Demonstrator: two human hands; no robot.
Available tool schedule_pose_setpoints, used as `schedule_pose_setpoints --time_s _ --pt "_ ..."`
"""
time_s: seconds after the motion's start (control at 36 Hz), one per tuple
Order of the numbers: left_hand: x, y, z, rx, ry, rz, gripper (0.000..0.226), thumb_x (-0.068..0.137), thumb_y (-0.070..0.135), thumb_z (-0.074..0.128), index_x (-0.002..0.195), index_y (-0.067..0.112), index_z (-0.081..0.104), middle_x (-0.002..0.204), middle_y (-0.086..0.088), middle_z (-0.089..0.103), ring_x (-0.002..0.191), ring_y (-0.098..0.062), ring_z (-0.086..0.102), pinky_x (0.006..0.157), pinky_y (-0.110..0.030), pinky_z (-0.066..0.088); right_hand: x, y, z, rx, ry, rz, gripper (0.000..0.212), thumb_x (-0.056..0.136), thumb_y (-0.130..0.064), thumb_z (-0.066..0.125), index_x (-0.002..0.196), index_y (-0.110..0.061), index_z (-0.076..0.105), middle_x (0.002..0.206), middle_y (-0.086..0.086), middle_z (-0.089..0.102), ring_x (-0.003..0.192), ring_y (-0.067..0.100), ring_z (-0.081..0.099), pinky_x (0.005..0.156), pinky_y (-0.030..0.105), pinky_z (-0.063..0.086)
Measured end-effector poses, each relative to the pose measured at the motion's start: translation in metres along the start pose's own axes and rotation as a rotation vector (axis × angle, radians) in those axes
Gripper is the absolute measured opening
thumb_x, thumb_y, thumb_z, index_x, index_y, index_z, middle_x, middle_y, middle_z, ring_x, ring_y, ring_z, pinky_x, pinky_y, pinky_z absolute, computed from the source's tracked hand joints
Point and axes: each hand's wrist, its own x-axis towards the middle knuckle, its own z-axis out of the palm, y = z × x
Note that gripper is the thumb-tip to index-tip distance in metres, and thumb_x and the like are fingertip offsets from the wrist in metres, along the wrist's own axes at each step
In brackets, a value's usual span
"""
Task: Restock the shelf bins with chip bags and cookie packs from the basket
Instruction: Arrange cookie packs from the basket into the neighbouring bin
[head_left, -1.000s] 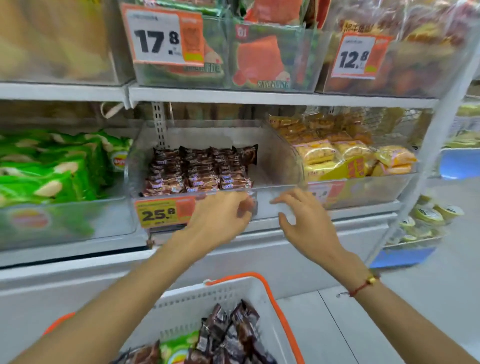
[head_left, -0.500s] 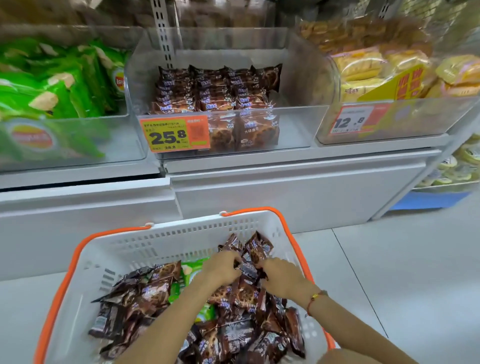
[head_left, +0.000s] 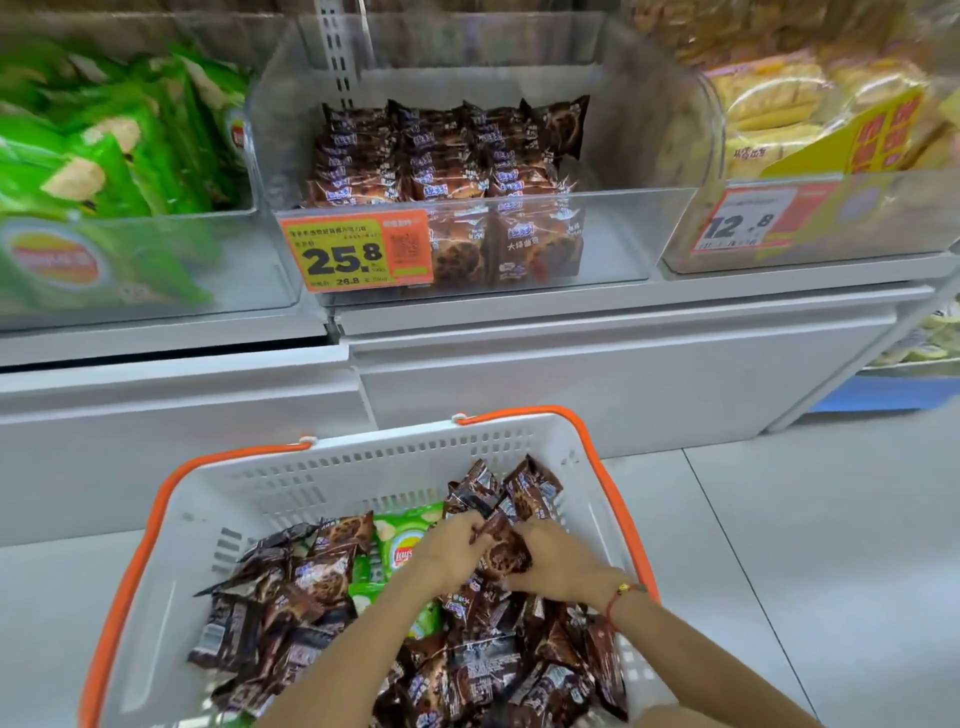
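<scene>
Hands in basket (head_left: 332, 467).
Left hand (head_left: 451, 552) and right hand (head_left: 558, 564) both had a closed grip on one cookie pack (head_left: 503, 550).

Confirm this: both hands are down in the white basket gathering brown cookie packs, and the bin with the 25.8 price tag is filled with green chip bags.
Not quite. The head view shows the bin behind the 25.8 price tag holding brown cookie packs; the green chip bags sit in the bin to its left. Both the left hand and right hand are indeed in the white basket.
</scene>
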Motion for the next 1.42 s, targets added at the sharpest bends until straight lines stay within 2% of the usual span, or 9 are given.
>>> schedule_pose_setpoints --time_s 0.11,0.22,0.31,0.39,0.61,0.83,1.06,1.22,1.42 --pt "-0.009 0.018 -0.038 -0.128 -0.068 0.099 0.028 0.100 0.024 0.049 0.072 0.021 0.042 0.066 -0.001 0.042 0.061 -0.012 0.040 0.057 -0.022 0.030 -0.022 -0.011 -0.043 0.305 0.015 -0.025 0.046 0.087 -0.027 0.067 0.130 -0.020 0.051 0.116 0.011 0.063 0.098 0.022 0.058 0.083 0.029 0.044" --pt "-0.025 0.043 -0.084 -0.261 -0.046 0.148 0.019 0.094 0.035 0.057 0.085 0.019 0.064 0.084 0.003 0.058 0.084 -0.012 0.054 0.075 -0.023 0.041 -0.045 -0.020 -0.087 0.463 0.068 -0.056 0.022 0.080 -0.037 0.075 0.094 -0.024 0.065 0.084 0.005 0.061 0.080 0.018 0.056 0.072 0.028 0.042" --pt "-0.045 0.065 -0.117 -0.461 0.012 0.161 0.038 0.086 0.051 0.060 0.105 0.020 0.069 0.106 0.006 0.066 0.099 -0.007 0.061 0.087 -0.021 0.050 -0.065 -0.031 -0.118 0.612 0.177 -0.075 0.025 0.081 -0.035 0.075 0.100 -0.021 0.069 0.088 -0.003 0.063 0.078 0.007 0.057 0.063 0.009 0.043" --pt "-0.063 0.087 -0.141 -0.577 0.017 0.241 0.045 0.080 0.056 0.063 0.116 0.028 0.062 0.116 0.009 0.067 0.108 -0.006 0.061 0.096 -0.027 0.049 -0.081 -0.042 -0.144 0.760 0.267 -0.121 0.023 0.084 -0.035 0.071 0.103 -0.023 0.070 0.083 -0.007 0.069 0.071 0.005 0.061 0.056 0.012 0.040" --pt "-0.075 0.134 -0.174 -0.477 0.250 0.433 0.015 0.092 0.025 0.061 0.103 0.016 0.064 0.095 0.001 0.068 0.086 -0.005 0.061 0.067 -0.012 0.048 -0.104 -0.059 -0.186 0.958 0.492 -0.145 0.014 0.084 -0.033 0.071 0.084 -0.019 0.070 0.079 -0.004 0.073 0.070 0.007 0.068 0.056 0.013 0.044" --pt "-0.068 0.173 -0.202 -0.495 0.297 0.562 0.004 0.087 0.024 0.066 0.090 0.025 0.068 0.080 0.010 0.072 0.074 0.003 0.065 0.065 -0.012 0.048 -0.106 -0.070 -0.242 1.121 0.815 -0.324 0.012 0.082 -0.008 0.072 0.092 -0.014 0.070 0.081 -0.003 0.072 0.069 0.003 0.065 0.059 0.011 0.047" --pt "-0.051 0.216 -0.247 -0.490 0.312 0.572 0.020 0.091 0.015 0.063 0.109 0.021 0.062 0.103 0.003 0.067 0.095 -0.004 0.063 0.070 -0.014 0.054 -0.086 -0.067 -0.306 0.823 1.103 -0.422 0.020 0.084 -0.009 0.070 0.080 -0.028 0.067 0.077 -0.015 0.068 0.070 -0.007 0.062 0.063 0.010 0.047" --pt "-0.021 0.250 -0.297 -0.544 0.421 0.460 0.045 0.090 0.021 0.065 0.131 0.008 0.053 0.109 0.003 0.061 0.089 -0.002 0.057 0.061 -0.013 0.053 -0.054 -0.055 -0.357 -0.072 1.495 -0.224 0.023 0.084 -0.016 0.064 0.107 -0.020 0.066 0.098 -0.004 0.067 0.095 0.019 0.055 0.082 0.035 0.042" --pt "0.041 0.279 -0.332 -0.591 0.449 0.286 0.036 0.091 0.014 0.063 0.125 0.004 0.056 0.136 -0.006 0.052 0.126 -0.018 0.047 0.090 -0.026 0.048 -0.020 -0.035 -0.380 -0.438 1.251 0.087 0.019 0.069 -0.010 0.068 0.088 -0.008 0.067 0.091 0.012 0.070 0.091 0.033 0.062 0.091 0.042 0.042"
